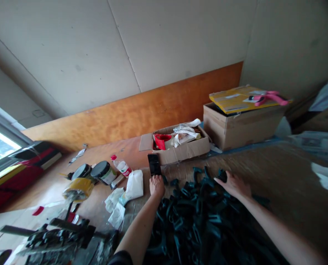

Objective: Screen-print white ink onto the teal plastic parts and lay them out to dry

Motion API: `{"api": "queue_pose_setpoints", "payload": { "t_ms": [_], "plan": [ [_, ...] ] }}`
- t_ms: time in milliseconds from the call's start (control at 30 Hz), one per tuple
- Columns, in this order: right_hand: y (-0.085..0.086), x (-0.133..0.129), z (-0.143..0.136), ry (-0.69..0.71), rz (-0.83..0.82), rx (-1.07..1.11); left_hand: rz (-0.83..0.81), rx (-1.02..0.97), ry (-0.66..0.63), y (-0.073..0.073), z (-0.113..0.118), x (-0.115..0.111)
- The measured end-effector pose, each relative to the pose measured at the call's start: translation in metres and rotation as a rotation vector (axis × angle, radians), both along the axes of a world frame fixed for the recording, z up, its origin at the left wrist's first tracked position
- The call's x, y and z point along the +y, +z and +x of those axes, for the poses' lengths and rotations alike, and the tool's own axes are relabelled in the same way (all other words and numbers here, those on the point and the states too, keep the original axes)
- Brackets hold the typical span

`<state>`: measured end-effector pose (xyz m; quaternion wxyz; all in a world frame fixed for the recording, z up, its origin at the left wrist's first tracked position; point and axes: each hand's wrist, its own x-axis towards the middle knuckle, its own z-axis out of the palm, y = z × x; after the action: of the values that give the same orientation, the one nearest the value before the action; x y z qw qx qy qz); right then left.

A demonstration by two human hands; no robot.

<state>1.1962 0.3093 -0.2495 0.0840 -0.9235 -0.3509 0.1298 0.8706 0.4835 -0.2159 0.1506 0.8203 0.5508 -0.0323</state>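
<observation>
My left hand (157, 187) reaches to a black phone (154, 164) and is closed on its lower edge, with the fingertips partly hidden. The phone stands tilted up against the front of a shallow carton. My right hand (233, 185) is at the far right edge of a heap of dark plastic parts (197, 213). Its thumb and fingers are apart, next to one dark part (222, 175); I see no grip on it. The parts lie tangled between my forearms, and their exact kind is too dark to make out.
The shallow carton (184, 151) holds a red tape roll and wrappers. Right of it, a larger box (230, 129) bears a yellow envelope and pink pliers (270, 98). To the left are tissues (135, 185), a bottle (122, 166), jars (103, 172), yellow tape (78, 189) and a metal fixture (61, 233).
</observation>
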Motion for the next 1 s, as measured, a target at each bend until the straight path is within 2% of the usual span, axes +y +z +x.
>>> {"api": "queue_pose_setpoints", "payload": {
  "t_ms": [100,167,333,467,567,733,867,933,1000],
  "plan": [
    [0.002,0.003,-0.005,0.024,-0.05,0.121,-0.094,-0.037,-0.005,-0.001,0.008,-0.002],
    [0.005,-0.002,-0.011,0.042,-0.014,0.258,-0.212,-0.083,-0.024,0.0,0.018,-0.006],
    [0.018,-0.024,-0.048,0.024,0.084,0.559,-0.472,-0.196,-0.077,0.007,0.035,-0.02],
    [0.035,-0.045,-0.094,-0.081,0.223,1.056,-0.639,-0.233,-0.147,0.018,0.021,-0.025],
    [0.052,-0.051,-0.137,-0.139,0.294,1.174,-0.658,-0.241,-0.166,0.03,-0.001,-0.032],
    [0.076,-0.059,-0.23,0.077,0.269,0.927,-0.611,-0.22,-0.25,0.058,-0.043,-0.053],
    [0.092,-0.087,-0.298,0.326,0.202,0.805,-0.471,-0.13,-0.419,0.078,-0.085,-0.077],
    [0.105,-0.105,-0.317,0.487,0.191,0.766,-0.395,-0.044,-0.52,0.088,-0.106,-0.087],
    [0.117,-0.122,-0.319,0.644,0.183,0.777,-0.399,0.004,-0.584,0.099,-0.119,-0.09]
  ]
}}
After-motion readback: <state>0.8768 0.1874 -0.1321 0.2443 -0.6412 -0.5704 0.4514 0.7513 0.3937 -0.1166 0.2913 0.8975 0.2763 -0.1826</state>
